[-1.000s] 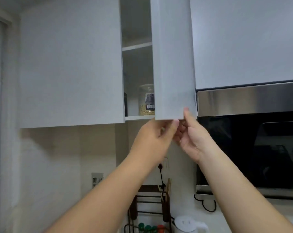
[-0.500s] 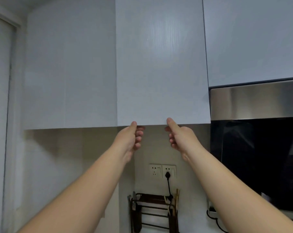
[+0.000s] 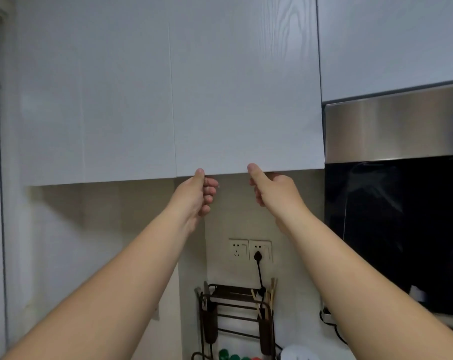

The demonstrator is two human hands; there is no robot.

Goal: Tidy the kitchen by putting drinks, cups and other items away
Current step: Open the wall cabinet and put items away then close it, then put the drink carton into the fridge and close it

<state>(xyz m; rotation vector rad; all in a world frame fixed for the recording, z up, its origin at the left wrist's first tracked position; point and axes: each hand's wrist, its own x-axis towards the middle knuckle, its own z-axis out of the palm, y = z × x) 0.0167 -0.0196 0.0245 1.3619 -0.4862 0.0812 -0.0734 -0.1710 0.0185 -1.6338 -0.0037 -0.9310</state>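
The cabinet door (image 3: 246, 100) is sitting flush with the neighbouring doors, fully closed. Both hands are reaching up to its bottom edge. The left hand (image 3: 198, 196) is touching the edge with its thumb, fingers curled loosely beneath and holding nothing. The right hand (image 3: 274, 192) is doing the same with its thumb. Below, a dark wire rack (image 3: 235, 315) is standing under 2 wall sockets (image 3: 250, 250), beside the range hood (image 3: 396, 203).
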